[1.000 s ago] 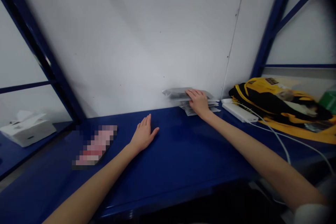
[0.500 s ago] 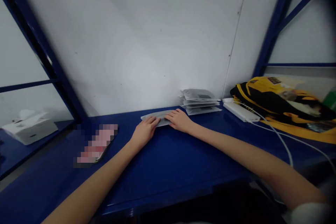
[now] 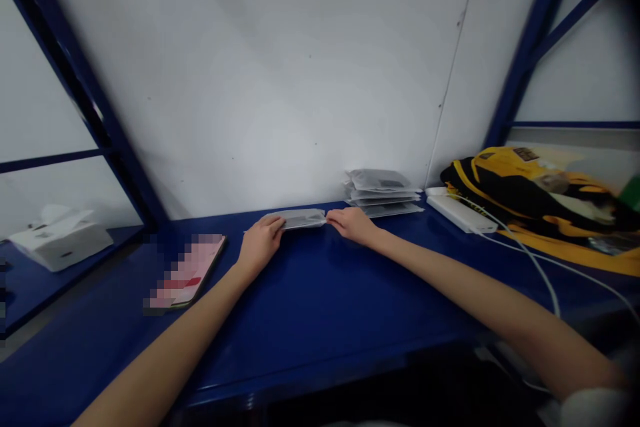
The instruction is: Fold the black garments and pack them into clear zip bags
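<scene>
A flat, frosted plastic bag (image 3: 303,218) lies near the back of the blue table (image 3: 320,307), with something darker showing faintly through it. My left hand (image 3: 261,240) is closed over the bag's left end, thumb toward the near side. At the opposite end, my right hand (image 3: 353,225) pinches the right edge between thumb and curled fingers. Just behind and right of that hand, a stack of several similar frosted bags (image 3: 383,190) stands against the wall.
A phone (image 3: 193,273), partly pixelated, lies left of my left forearm. Farther left is a white tissue box (image 3: 63,240). On the right are a white power bank (image 3: 460,213) with cables and a yellow-and-black bag (image 3: 540,193). A white wall (image 3: 280,80) closes the back.
My left hand has shifted left along the bag. My right hand has slid right off its top to the right edge, so more of the bag's middle shows.
</scene>
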Tool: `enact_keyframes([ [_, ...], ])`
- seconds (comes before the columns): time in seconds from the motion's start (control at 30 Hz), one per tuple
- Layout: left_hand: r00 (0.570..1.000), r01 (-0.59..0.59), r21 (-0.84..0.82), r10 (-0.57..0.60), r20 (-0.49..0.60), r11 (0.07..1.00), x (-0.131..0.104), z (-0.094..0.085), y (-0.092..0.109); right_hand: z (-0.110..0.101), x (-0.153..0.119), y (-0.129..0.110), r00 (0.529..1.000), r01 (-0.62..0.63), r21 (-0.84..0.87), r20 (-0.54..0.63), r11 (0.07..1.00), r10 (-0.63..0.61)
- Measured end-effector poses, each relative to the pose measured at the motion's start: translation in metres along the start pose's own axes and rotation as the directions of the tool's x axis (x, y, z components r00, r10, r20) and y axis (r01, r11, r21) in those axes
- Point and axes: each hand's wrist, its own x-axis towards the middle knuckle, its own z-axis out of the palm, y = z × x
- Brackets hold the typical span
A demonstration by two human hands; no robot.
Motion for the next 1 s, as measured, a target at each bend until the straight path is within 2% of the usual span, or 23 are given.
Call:
enact_keyframes([
  [0.13, 0.982, -0.189, -0.023, 0.188, -0.033, 0.982, 0.000, -0.003, 0.015, 0.002, 0.000, -0.010, 0.997, 0.070, 0.015, -0.045, 0.997, -0.069],
  [0.27, 0.947, -0.319, -0.026, 0.318, -0.039, 0.947, -0.002, -0.004, 0.029, 0.001, 0.001, -0.021, 0.996, 0.092, 0.053, -0.028, 0.994, -0.090],
  [0.43, 0.924, -0.378, 0.011, 0.378, -0.059, 0.926, -0.004, -0.006, 0.033, -0.001, 0.001, -0.030, 0.994, 0.114, 0.123, -0.019, 0.986, -0.112],
  [0.63, 0.903, -0.423, 0.010, 0.422, -0.079, 0.906, -0.003, -0.005, 0.034, -0.002, 0.002, -0.032, 0.990, 0.142, 0.108, -0.022, 0.984, -0.141],
  [0.8, 0.904, -0.415, 0.082, 0.421, -0.071, 0.906, 0.004, -0.007, 0.022, -0.004, 0.004, -0.024, 0.994, 0.074, 0.051, -0.080, 0.996, -0.070],
  [1.0, 0.945, -0.308, 0.224, 0.325, -0.043, 0.925, 0.013, -0.014, -0.016, -0.013, 0.003, 0.018, 0.984, -0.106, 0.087, -0.137, 0.991, 0.118],
])
